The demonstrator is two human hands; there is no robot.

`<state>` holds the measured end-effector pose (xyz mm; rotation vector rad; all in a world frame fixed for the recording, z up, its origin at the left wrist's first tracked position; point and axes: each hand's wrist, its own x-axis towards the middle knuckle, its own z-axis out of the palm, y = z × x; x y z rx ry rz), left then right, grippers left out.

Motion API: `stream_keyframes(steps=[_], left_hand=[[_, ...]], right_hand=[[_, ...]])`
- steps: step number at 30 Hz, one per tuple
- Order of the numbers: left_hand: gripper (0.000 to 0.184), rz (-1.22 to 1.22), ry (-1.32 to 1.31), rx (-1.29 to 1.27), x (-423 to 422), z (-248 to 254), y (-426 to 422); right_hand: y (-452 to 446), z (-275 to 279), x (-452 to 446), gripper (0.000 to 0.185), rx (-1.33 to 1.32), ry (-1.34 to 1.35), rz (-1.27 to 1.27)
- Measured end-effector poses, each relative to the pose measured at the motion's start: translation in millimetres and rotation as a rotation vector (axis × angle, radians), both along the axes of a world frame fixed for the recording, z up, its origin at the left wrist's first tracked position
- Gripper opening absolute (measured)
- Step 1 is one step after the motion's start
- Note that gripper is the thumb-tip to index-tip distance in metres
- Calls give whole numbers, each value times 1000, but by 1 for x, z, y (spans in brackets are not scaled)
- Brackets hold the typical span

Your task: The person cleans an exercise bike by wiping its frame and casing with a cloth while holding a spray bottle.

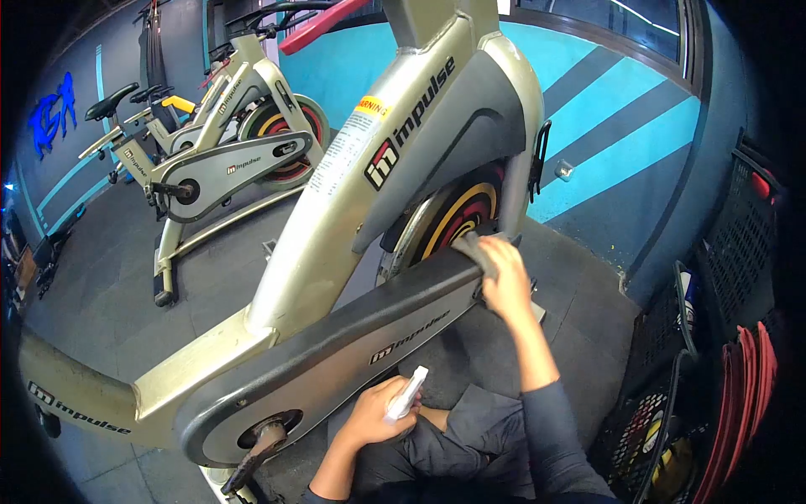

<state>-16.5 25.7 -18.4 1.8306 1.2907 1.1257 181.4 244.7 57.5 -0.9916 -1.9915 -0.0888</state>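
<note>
A silver-grey exercise bike (pixel 315 223) marked "impulse" stands right in front of me. My right hand (pixel 506 284) presses a grey cloth (pixel 476 252) onto the far end of the bike's long chain guard (pixel 336 344), close to the flywheel (pixel 437 225). Lower down, over my lap, my left hand (pixel 376 413) is closed around what looks like a white spray bottle (pixel 406 396). Only its slim white top shows; the rest is hidden by my fingers and the angle. A crank (pixel 270 437) sits at the guard's near end.
More exercise bikes (pixel 239 164) stand on the dark tiled floor (pixel 109 260) at the left. At my right are black perforated baskets (pixel 646 420) with items inside and red sheet-like edges (pixel 739 403). A blue and grey striped wall (pixel 621 126) rises behind the bike.
</note>
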Motion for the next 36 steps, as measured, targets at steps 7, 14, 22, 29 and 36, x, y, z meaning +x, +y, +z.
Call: stream_keyframes(steps=[7,14,22,29,36], left_hand=[[32,-6,-66,65,-1,-1,-3],[33,13,66,87,-2,-11,0],[42,12,-149,93,1,-52,4],[41,-5,-93,50,-2,-7,0],[33,-3,-26,75,-3,-5,1]], right_hand=[[-13,18,-4,50,11,-101,-17],[-127,43,-94,55,22,-107,398],[-187,49,-131,58,66,-43,591],[-135,49,-100,47,59,-142,377],[-38,34,-27,51,-70,-137,-31]])
